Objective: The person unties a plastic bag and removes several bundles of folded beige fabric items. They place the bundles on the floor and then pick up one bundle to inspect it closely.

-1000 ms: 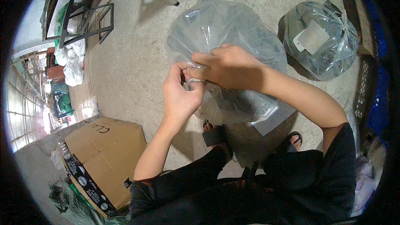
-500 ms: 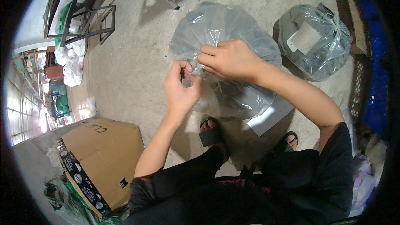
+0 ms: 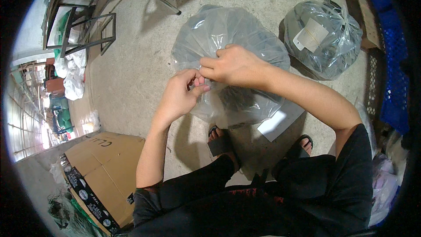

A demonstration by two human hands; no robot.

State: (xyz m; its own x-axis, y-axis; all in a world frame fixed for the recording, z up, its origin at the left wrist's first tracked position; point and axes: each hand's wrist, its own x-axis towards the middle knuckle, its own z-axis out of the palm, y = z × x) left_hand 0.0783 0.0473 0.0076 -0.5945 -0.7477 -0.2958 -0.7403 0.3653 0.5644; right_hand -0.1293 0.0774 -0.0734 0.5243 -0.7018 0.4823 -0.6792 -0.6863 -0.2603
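A large clear plastic bag [image 3: 228, 24] stands on the floor in front of my feet, with something dark showing through its near side. Its gathered neck lies between my two hands. My left hand [image 3: 182, 92] is closed, thumb and fingers pinching the gathered plastic from the left. Close against it, my right hand [image 3: 232, 66] is also closed on the neck, its fingers curled down over the plastic. The fingers hide most of the neck, and I cannot make out whether a tie is there. A white sheet [image 3: 280, 120] lies partly under the bag's right side.
A second clear bag [image 3: 333, 57], knotted, with a pale tag [image 3: 312, 35], stands at the right. Beyond it are a wooden edge and a blue crate [image 3: 394, 70]. A cardboard box [image 3: 105, 158] sits at lower left. Metal frames [image 3: 87, 33] stand at upper left.
My hands have come closer together at the bag's neck. The left hand has turned inward, its fingertips now meeting the right hand's. The whole view has shifted slightly.
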